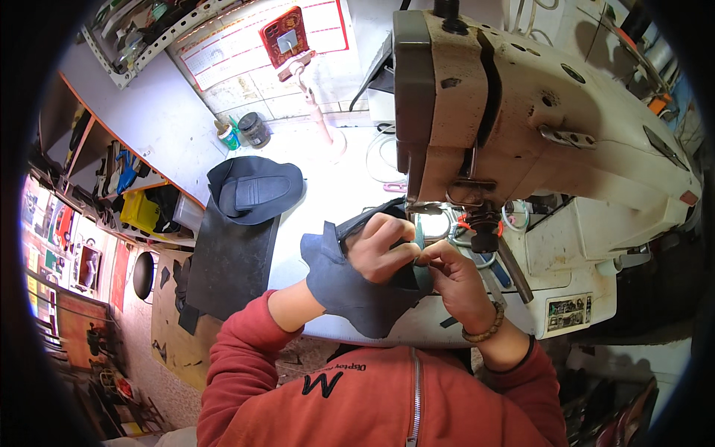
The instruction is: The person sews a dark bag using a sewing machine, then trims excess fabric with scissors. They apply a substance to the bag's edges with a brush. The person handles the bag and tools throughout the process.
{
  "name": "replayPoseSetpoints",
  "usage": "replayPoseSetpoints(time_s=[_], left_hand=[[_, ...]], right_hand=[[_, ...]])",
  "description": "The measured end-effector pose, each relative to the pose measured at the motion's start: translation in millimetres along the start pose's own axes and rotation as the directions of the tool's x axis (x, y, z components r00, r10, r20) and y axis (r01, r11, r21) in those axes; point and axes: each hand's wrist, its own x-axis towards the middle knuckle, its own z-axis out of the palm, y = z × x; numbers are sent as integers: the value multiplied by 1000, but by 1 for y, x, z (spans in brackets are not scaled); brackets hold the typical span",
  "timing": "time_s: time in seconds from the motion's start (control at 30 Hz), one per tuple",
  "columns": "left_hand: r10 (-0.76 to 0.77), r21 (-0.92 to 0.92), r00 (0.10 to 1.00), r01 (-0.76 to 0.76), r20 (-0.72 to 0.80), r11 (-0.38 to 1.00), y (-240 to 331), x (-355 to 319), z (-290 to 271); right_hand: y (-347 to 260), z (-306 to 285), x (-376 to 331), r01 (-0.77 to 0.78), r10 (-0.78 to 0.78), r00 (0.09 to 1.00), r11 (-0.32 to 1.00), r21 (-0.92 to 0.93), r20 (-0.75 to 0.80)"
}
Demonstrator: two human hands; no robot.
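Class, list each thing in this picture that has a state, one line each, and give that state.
left hand: closed on the dark leather piece
right hand: pinching its edge by the needle
dark leather piece: folded, held at the sewing machine
dark jar: lid on
stack of dark pieces: lying flat, untouched

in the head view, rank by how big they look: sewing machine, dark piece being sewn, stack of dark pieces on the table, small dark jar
1. sewing machine
2. stack of dark pieces
3. dark piece being sewn, partly hidden by the hands
4. small dark jar, farther from the camera, but clearly smallest
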Motion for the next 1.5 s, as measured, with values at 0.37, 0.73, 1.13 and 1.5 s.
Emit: replayPoseSetpoints(time_s=[0.37,0.73,1.13,1.5], left_hand=[[-43,-337,986,95,161,937,-17,-1,-6],[182,28,977,-186,113,982,-11,14,1],[-58,378,995,25,77,925,-17,-48,8],[-679,-769,459,588,572,-250,2,-29,34]], right_hand=[[10,-2,-3,52,-52,998,999,-5,-33],[10,2,-4,122,-124,992,991,-60,-35],[-10,0,-5,119,-125,992,940,-319,1],[-28,10,7,275,-270,959,803,-529,88]])
